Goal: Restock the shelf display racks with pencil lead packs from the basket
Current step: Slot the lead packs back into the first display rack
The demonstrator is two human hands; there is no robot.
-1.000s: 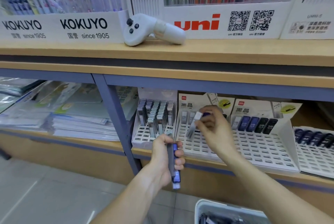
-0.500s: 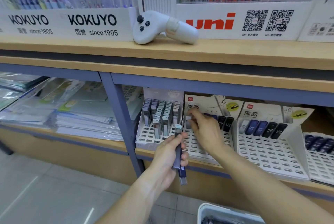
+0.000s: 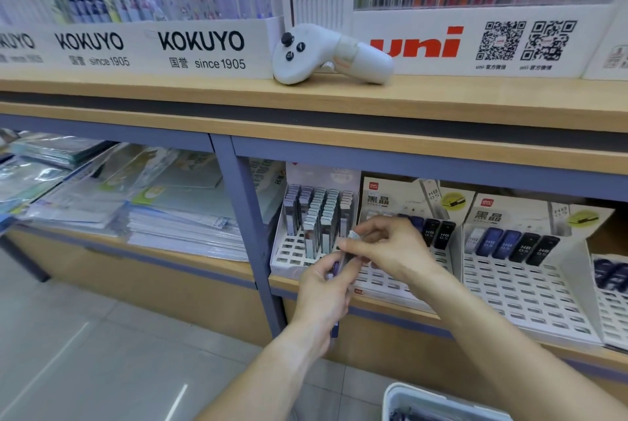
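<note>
- The left hand (image 3: 321, 298) grips spare pencil lead packs (image 3: 334, 272), so they stay close.
- The right hand (image 3: 384, 247) pinches one pack (image 3: 351, 237) for the rack (image 3: 390, 281) at the shelf's front edge.
- The basket (image 3: 401, 402) sits below.

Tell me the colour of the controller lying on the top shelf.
White controller, black buttons; head view.

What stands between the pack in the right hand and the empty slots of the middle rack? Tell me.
Nothing visible. The right hand pinches a lead pack just above the middle rack, whose front slots lie open beneath it. The left hand, holding more packs, sits beside the path.
</note>
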